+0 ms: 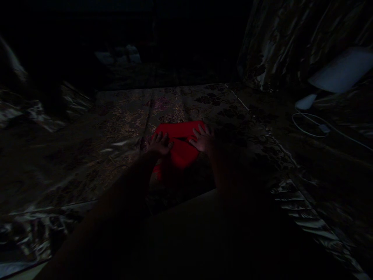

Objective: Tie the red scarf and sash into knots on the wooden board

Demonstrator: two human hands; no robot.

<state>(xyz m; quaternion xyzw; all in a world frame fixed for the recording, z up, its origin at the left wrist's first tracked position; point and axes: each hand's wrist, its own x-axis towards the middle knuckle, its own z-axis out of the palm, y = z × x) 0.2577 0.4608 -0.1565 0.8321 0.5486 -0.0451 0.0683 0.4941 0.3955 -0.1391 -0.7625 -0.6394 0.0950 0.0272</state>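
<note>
Cloth (180,152), red, on patterned cover (125,103), directly under both hands. At cloth's left side, left hand (158,144); at cloth's upper right, right hand (203,139), slightly farther out. Neither nearer: both touching. Both palm down, fingers splayed, unclenched; looks like flat resting, not grasping. Can't tell about any fold pinched under palms. Across cloth's far part, side-to-side band from hand to hand; just below it, dark slit (181,138). Overall long axis unclear: near edge lost in shadow between forearms (220,167). Beyond cloth, near-black, with unidentifiable pale shape (119,55). Well right of cloth, white lamp (340,74), cut off at frame edge; cord (324,128) likewise.
</note>
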